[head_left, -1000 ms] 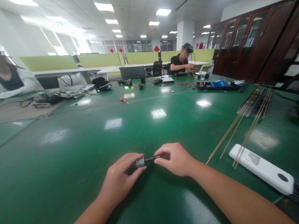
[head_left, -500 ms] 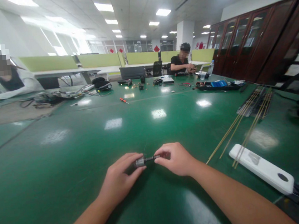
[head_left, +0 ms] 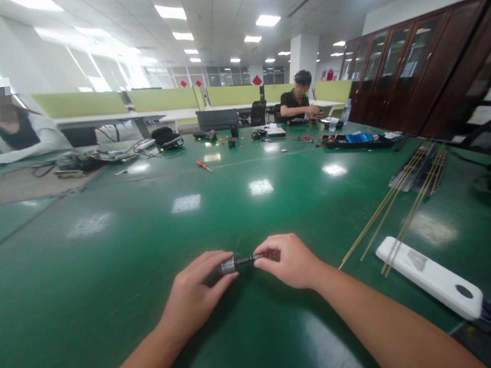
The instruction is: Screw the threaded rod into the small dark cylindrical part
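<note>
Low over the green table [head_left: 145, 237], my two hands meet around a small dark rod-shaped part [head_left: 242, 262] with a silvery metal collar at its left end. My left hand [head_left: 194, 296] is closed, pinching the collar end between thumb and fingers. My right hand [head_left: 287, 262] is closed on the thin dark right end. The part lies level between the two hands, just above the table top. What the right fingers cover is hidden.
A white flat device [head_left: 429, 277] and several thin yellow rods [head_left: 390, 206] lie to the right. A red screwdriver [head_left: 203, 165], cables and tools sit farther back. One person [head_left: 301, 104] sits at the far end, another person [head_left: 5, 137] at the left. Dark wooden cabinets [head_left: 436, 68] line the right wall.
</note>
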Tool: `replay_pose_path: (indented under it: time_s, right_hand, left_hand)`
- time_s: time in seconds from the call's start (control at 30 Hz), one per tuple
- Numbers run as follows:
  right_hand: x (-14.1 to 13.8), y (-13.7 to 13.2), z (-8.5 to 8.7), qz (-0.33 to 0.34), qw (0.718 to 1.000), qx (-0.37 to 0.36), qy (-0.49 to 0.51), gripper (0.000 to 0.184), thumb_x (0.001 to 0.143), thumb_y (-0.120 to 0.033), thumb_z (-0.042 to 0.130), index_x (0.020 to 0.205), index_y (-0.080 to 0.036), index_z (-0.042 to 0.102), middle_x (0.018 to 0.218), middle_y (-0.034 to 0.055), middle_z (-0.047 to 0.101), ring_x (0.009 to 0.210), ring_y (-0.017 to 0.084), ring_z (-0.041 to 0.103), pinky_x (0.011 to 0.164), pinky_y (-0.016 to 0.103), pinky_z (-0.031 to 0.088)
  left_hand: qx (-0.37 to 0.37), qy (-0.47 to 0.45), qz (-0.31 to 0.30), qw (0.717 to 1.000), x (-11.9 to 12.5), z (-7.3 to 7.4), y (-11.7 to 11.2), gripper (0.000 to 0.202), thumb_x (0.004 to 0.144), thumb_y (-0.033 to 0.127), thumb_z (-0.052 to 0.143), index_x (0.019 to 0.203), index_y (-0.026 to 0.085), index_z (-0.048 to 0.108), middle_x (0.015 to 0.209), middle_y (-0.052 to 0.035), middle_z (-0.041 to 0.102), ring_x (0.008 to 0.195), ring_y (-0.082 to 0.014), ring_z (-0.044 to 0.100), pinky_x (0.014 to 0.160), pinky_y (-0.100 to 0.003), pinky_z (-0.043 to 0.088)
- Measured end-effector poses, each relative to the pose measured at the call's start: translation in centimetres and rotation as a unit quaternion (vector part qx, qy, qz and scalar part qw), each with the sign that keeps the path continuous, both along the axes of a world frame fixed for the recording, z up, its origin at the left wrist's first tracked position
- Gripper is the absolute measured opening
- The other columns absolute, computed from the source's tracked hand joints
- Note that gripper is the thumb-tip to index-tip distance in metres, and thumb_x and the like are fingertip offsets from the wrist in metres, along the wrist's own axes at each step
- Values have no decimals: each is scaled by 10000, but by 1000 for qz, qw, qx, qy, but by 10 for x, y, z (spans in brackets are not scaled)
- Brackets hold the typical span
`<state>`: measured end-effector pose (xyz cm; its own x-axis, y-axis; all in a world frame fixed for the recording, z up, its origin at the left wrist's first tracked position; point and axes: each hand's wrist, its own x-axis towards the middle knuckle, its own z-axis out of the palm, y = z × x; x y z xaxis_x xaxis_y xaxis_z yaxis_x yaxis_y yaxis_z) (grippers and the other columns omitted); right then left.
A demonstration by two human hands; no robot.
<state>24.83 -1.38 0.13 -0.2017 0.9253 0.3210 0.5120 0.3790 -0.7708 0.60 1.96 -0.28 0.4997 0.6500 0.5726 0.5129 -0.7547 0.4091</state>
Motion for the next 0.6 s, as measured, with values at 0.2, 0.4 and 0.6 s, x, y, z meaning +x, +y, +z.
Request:
replay_pose_path:
  time_s: [0.2,0.4,0.6]
  right_hand:
    - [0,0,0,-1,1000,3,4,128,828,-234,708,917,-169,772,802,26,711,698,128,606,660,239,460]
    - [1,1,-1,-2,1000,1,5,135,829,-234,707,930,-173,774,826,29,723,721,133,620,686,245,471]
    - [1,0,1,-5,1000,1,-4,125,831,-238,708,921,-182,774,813,26,719,711,135,615,670,245,465]
  left_hand:
    - [-5,6,-2,1000,-1,-1,0,281,867,394,690,1098,234,702,1063,-46,726,964,-194,695,905,-299,562]
    - [3,2,1,1000,-1,0,1,290,867,398,688,1104,232,703,1063,-46,729,959,-194,698,903,-292,564]
    - [4,7,3,1000,-1,1,1,284,864,393,694,1101,239,706,1063,-43,730,964,-190,697,910,-289,564]
